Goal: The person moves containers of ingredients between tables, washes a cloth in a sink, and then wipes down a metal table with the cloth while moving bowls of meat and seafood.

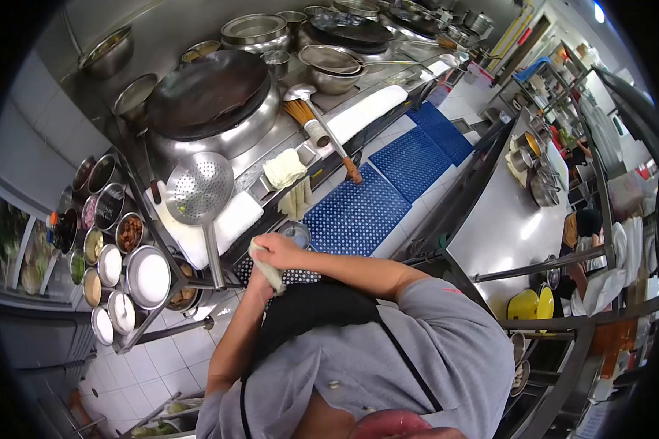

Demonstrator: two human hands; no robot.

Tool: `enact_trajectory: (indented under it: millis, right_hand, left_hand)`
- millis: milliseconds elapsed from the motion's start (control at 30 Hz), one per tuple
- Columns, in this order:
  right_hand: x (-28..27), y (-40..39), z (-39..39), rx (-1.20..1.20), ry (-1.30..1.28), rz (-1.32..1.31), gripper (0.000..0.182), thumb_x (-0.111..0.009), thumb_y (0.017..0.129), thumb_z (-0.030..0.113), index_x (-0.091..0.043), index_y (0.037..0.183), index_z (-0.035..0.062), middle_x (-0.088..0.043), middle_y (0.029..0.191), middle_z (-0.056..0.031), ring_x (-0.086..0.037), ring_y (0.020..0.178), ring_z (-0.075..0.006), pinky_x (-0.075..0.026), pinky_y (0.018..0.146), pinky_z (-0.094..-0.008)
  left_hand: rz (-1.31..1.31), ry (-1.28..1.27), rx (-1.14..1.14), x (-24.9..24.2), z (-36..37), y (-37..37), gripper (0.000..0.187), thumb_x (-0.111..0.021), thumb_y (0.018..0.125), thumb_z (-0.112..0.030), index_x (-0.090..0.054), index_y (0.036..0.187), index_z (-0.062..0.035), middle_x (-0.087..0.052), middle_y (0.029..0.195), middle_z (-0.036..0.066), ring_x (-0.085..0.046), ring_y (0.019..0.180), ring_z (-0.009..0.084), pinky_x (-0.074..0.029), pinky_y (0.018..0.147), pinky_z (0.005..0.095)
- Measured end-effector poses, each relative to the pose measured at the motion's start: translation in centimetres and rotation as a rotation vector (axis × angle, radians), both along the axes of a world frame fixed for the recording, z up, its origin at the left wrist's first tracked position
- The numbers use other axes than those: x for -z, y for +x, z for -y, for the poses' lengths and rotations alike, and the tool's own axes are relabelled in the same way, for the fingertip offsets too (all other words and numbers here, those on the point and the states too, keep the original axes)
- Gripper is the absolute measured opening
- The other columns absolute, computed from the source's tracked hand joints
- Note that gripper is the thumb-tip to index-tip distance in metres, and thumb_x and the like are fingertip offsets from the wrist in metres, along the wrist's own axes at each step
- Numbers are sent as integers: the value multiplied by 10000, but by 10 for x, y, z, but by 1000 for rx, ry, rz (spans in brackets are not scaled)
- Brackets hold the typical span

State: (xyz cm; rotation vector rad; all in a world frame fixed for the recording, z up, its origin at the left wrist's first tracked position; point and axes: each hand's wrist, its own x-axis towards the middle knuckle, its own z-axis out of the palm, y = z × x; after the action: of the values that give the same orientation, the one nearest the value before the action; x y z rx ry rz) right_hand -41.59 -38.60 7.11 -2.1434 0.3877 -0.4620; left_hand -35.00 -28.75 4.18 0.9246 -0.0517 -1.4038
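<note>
My right hand (280,251) is closed on a pale cloth (266,268) in front of my black apron. The cloth lies against my left hand (259,284), whose fingers are hidden behind it and the right hand. Close beyond the hands, a small metal bowl (295,233) sits low by the stove edge. A perforated skimmer (199,189) rests across the counter edge on the left, its handle pointing toward me. Another folded cloth (285,169) lies on the stove front, with a light cloth (295,200) hanging below it.
A large wok (211,95) sits on the stove. A ladle (322,124) and bamboo brush (307,121) lie beside it. Containers of seasonings (148,278) stand on the left rack. Blue mats (359,212) cover the floor. A steel counter (490,227) runs along the right, with another person beyond it.
</note>
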Motion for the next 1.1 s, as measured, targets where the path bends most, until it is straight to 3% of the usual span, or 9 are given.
enact_trajectory:
  millis: [33,67,267,367,467,667,833,933,1100]
  right_hand:
    - [1,-1,6,3,48,-35,243,-599,840,309,-587,872,69,-594,838,-180,-571,868,-396,-460,750,-489]
    - [8,-2,12,17,133,-113,230,-590,857,291,-588,883,62,-600,865,-181,-556,901,-398,-453,782,-488]
    - [-19,-20,-1,114,-253,23,97,-579,821,117,-569,853,27,-586,917,-171,-540,936,-362,-442,784,-459]
    - [-1,-25,-16,-82,-458,-132,132,-573,774,76,-588,890,14,-587,1005,-163,-513,1020,-363,-453,826,-451]
    - [-15,-30,-21,-244,-471,-202,125,-585,748,56,-610,859,3,-599,918,-167,-565,947,-357,-465,838,-443]
    - [-33,-32,-17,-171,110,-205,115,-572,805,86,-613,906,49,-629,802,-185,-615,734,-403,-502,655,-447]
    - [-10,-22,-1,-3,-253,-283,256,-589,788,111,-647,1029,47,-650,926,-209,-623,852,-394,-506,757,-481]
    - [4,-27,1,-88,-459,-270,165,-549,803,65,-624,940,12,-629,903,-208,-596,864,-415,-487,760,-491]
    - [4,-34,-19,-433,-402,-265,128,-589,787,54,-648,890,6,-625,895,-189,-585,863,-396,-487,757,-462]
  left_hand:
    - [38,70,50,-22,-3,-4,314,-476,1015,-247,-505,1289,-97,-612,1121,50,-622,988,171,-530,847,319]
    - [139,122,60,-2,-6,-7,338,-426,1032,-298,-507,1298,-105,-608,1167,61,-620,1022,191,-529,873,342]
    - [-311,-128,-80,-26,-11,-10,437,-341,1026,-384,-533,1306,-108,-598,1263,96,-585,1144,257,-475,983,424]
    - [-366,-75,-238,-17,-6,-2,488,-287,1025,-420,-556,1267,-92,-597,1253,134,-564,1166,306,-436,1021,467]
    - [-480,-36,-322,5,-5,4,515,-340,1014,-452,-546,1234,-35,-593,1216,191,-556,1151,366,-427,1022,499]
    - [-386,-241,-282,29,-6,14,535,-529,946,-470,-470,1324,-96,-599,1196,203,-584,1107,362,-458,986,510]
    - [-570,-218,-105,15,-4,3,423,-552,951,-407,-526,1249,-108,-636,1144,137,-611,1065,295,-487,938,488]
    - [-357,5,-225,-16,-10,-25,296,-472,1008,-321,-559,1178,-94,-641,1128,104,-627,1020,262,-498,927,461]
    - [-458,201,-501,28,-23,-31,251,-373,1048,-249,-559,992,-90,-618,929,75,-623,856,243,-530,807,439]
